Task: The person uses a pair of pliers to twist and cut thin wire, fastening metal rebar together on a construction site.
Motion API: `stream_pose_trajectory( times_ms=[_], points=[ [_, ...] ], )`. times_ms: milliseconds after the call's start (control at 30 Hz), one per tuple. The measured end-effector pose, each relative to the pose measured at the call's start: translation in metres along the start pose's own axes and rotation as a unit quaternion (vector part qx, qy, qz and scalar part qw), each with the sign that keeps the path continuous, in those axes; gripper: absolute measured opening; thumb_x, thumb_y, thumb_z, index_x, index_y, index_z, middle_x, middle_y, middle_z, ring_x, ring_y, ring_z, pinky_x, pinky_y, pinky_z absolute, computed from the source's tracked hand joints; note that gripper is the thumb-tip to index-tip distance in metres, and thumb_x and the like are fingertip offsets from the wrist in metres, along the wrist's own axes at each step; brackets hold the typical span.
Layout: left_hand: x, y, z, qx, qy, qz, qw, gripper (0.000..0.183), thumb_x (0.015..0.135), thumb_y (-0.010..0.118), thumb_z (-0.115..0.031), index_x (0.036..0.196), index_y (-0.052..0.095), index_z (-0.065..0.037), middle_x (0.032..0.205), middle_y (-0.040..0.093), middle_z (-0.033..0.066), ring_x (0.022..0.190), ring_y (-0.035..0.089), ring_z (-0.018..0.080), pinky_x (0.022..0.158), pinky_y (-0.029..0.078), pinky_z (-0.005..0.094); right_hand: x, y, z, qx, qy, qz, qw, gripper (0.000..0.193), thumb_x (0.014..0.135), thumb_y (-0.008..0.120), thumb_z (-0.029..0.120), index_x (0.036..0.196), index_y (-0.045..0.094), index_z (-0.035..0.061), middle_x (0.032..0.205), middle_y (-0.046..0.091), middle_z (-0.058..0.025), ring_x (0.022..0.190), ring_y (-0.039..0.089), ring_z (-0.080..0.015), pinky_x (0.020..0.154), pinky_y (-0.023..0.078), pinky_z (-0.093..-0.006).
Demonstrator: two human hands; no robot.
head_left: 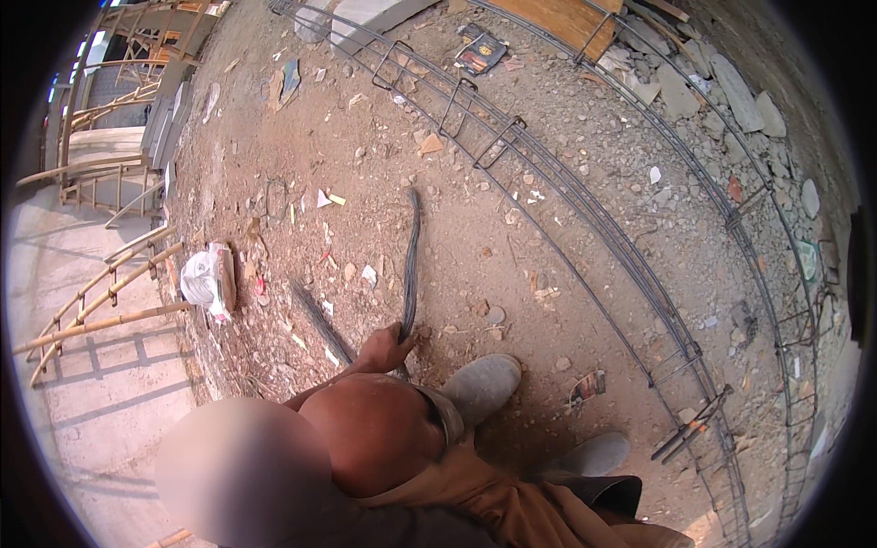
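Beside one boot [482, 385], a dark bundle [411, 256] is clasped by the left hand [388, 349], presumably so its strands are kept together; a second bundle [320, 321] is seen leftward; the right hand is not shown.

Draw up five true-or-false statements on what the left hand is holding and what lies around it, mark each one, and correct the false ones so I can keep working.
1. The left hand has its fingers closed around a dark bundle of thin strands. True.
2. The white sack lies to the right of that hand. False: it lies to the left.
3. A long metal cage of thin bars lies on the ground to the right of the held bundle. True.
4. The boots are bright red. False: both are pale grey.
5. A brown board shows at the top edge of the picture. True.
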State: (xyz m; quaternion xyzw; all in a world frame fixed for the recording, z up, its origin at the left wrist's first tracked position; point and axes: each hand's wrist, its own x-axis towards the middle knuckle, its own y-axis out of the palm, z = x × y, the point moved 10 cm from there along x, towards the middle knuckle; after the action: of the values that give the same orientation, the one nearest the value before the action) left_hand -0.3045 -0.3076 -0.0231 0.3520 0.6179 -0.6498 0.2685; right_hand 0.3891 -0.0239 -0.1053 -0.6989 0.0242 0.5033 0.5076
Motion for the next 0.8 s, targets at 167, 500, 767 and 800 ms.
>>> stream_pose_trajectory(
  times_ms=[167,500,767,800],
  points=[
    [-0.022,-0.062,0.032,0.074,0.054,-0.039,0.995,0.028,0.094,0.052,-0.028,0.101,0.050,-0.001,0.081,0.064,0.0292,0.081,0.063,0.0490,0.072,0.048,0.0570,0.010,0.010,0.015,-0.017,-0.007,0.006,1.000,0.054,0.090,0.067,0.033,0.129,0.050,0.0001,0.129,0.047,-0.0216,0.115,0.049,-0.0336,0.097,0.041,-0.0440],
    [-0.099,-0.356,0.161,0.226,-0.136,-0.391,0.882,0.026,0.097,0.047,-0.021,0.096,0.056,0.003,0.083,0.064,0.0311,0.083,0.062,0.0500,0.073,0.048,0.0559,0.003,-0.003,0.005,-0.034,-0.005,0.021,0.999,0.051,0.091,0.067,0.034,0.125,0.052,-0.0003,0.123,0.050,-0.0199,0.110,0.051,-0.0314,0.094,0.042,-0.0421],
    [-0.092,-0.412,0.200,0.206,-0.203,-0.545,0.787,0.035,0.098,0.042,-0.031,0.105,0.058,-0.001,0.096,0.065,0.0296,0.090,0.062,0.0481,0.076,0.048,0.0570,-0.020,-0.028,-0.025,-0.031,0.015,0.026,0.999,0.048,0.091,0.066,0.034,0.122,0.054,-0.0007,0.118,0.052,-0.0186,0.106,0.052,-0.0297,0.091,0.043,-0.0405],
    [-0.083,-0.410,0.196,0.220,-0.211,-0.543,0.783,0.032,0.098,0.042,-0.030,0.106,0.057,-0.002,0.095,0.065,0.0289,0.089,0.063,0.0474,0.075,0.048,0.0570,-0.024,-0.029,-0.029,-0.031,0.019,0.029,0.999,0.048,0.091,0.066,0.035,0.122,0.055,-0.0007,0.118,0.053,-0.0185,0.105,0.052,-0.0295,0.090,0.043,-0.0403]
  ],
)
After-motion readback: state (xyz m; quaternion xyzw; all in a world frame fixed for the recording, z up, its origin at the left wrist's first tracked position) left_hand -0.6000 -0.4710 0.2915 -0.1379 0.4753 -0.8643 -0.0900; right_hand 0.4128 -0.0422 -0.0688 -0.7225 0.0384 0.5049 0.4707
